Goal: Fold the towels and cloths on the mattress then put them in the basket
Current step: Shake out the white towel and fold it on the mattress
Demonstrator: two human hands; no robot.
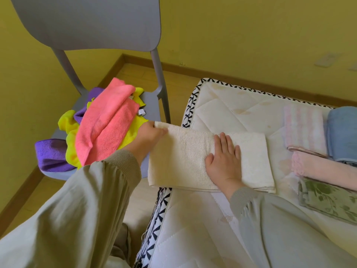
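A cream towel point(185, 157), folded into a long rectangle, lies across the left edge of the white mattress point(228, 105), its left part hanging out past the edge. My left hand point(149, 136) pinches the towel's far left corner and holds it up. My right hand point(225, 161) lies flat with straight fingers on the middle of the towel and presses it down. No basket is in view.
A grey chair point(87, 26) stands left of the mattress, its seat heaped with loose pink point(104, 132), yellow point(67, 120) and purple point(52, 153) cloths. Folded striped pink point(303, 128), blue point(343, 132), pink point(324, 167) and green floral point(328, 198) towels lie along the mattress's right side.
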